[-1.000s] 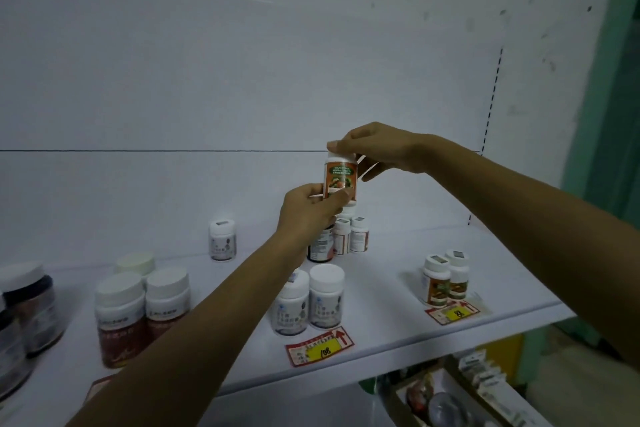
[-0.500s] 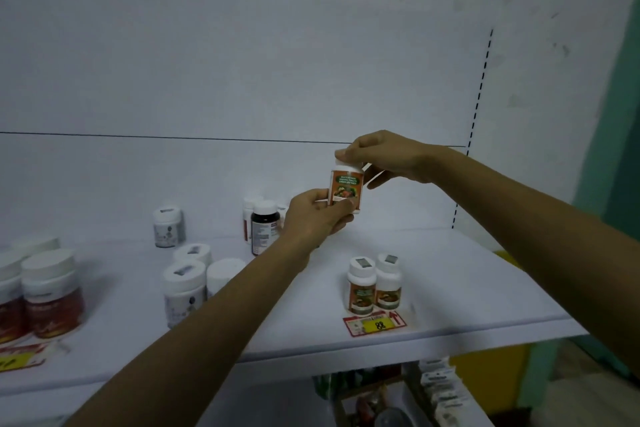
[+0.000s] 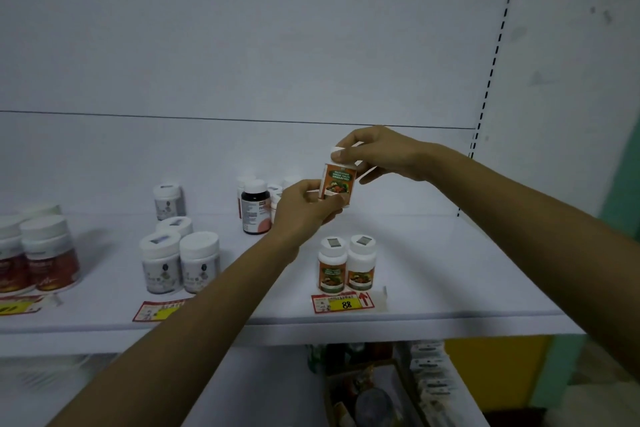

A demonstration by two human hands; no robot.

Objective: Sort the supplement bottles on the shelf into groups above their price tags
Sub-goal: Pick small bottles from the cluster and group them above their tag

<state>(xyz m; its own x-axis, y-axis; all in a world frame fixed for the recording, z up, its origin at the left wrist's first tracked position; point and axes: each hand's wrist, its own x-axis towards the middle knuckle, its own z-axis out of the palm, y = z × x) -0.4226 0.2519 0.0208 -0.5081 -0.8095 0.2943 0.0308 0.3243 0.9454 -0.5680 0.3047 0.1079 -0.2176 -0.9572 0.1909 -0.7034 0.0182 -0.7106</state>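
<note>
Near the left edge of the shelf stood red-labelled jars, then a cluster of white jars above a price tag, then a dark bottle toward the back. The left hand was closed around the base of an orange-labelled bottle, held upright in the air above the shelf, while the right hand pinched its white cap from above. Two matching bottles stood at the front edge above the tag marked 88. The bottle looked light, rigid and smooth-sided, probably best gripped around the body.
</note>
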